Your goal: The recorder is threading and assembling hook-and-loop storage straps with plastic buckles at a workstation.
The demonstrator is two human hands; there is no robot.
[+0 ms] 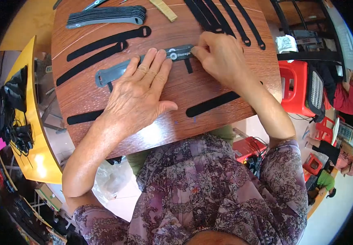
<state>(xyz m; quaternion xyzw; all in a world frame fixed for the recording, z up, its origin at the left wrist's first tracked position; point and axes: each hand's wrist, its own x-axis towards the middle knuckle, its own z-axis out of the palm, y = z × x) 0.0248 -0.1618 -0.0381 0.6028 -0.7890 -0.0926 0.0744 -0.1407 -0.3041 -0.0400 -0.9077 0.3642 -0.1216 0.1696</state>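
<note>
A long grey printed strip (119,72) with a slot in its rounded left end lies across the brown table in front of me. My left hand (137,90) rests flat on its middle, fingers stretched out and thumb apart. At the strip's right end, my right hand (222,55) is closed, with thumb and fingertips pinching the edge. A short piece of black strap (188,66) sticks out from under the strip near there. Beyond my left hand lie two black straps with looped ends, one of them a black strap (107,43) nearest the stack of grey strips (105,17).
More black straps (236,20) lie at the far right, beside a yellowish flat piece (164,10). Nearer me is another black strap (211,105). The wooden table (144,143) ends close to my body. A red plastic stool (293,87) stands right; a yellow table (42,147) stands left.
</note>
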